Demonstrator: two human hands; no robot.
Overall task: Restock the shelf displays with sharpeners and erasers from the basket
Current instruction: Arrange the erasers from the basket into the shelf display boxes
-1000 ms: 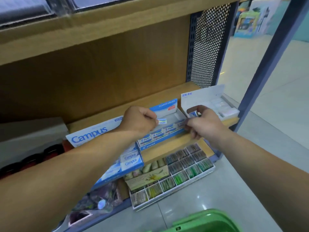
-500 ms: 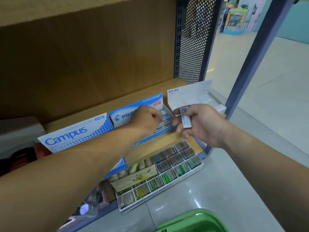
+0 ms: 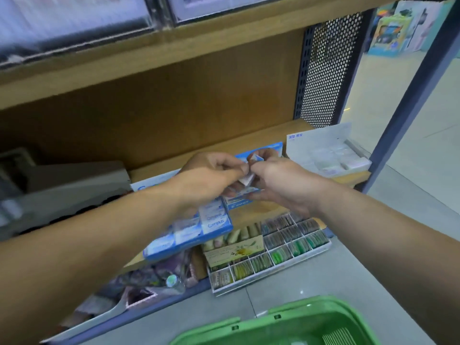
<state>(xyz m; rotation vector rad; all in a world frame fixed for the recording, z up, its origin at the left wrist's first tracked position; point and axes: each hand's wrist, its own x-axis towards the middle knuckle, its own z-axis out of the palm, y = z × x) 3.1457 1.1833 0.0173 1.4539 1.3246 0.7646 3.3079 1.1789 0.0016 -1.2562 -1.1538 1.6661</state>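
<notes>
Both hands meet above the blue Pilot eraser display box (image 3: 249, 199) on the wooden shelf (image 3: 261, 143). My right hand (image 3: 281, 183) holds several small white-and-blue erasers (image 3: 256, 159), one sticking up between its fingers. My left hand (image 3: 211, 176) pinches one eraser (image 3: 245, 180) from that bunch with fingertips. A blue Campus eraser box (image 3: 199, 227) lies just below my left wrist. The green basket (image 3: 286, 322) stands on the floor at the bottom edge.
A white display box (image 3: 331, 155) with clear-wrapped erasers sits at the shelf's right end. Below, a white tray (image 3: 271, 255) of divided compartments rests on the floor shelf. A grey upright post (image 3: 408, 95) and perforated panel (image 3: 326, 70) bound the right side.
My left hand left the Pilot box and rose to meet my right hand. The right hand lifted its erasers slightly toward the left hand. The camera tilted up.
</notes>
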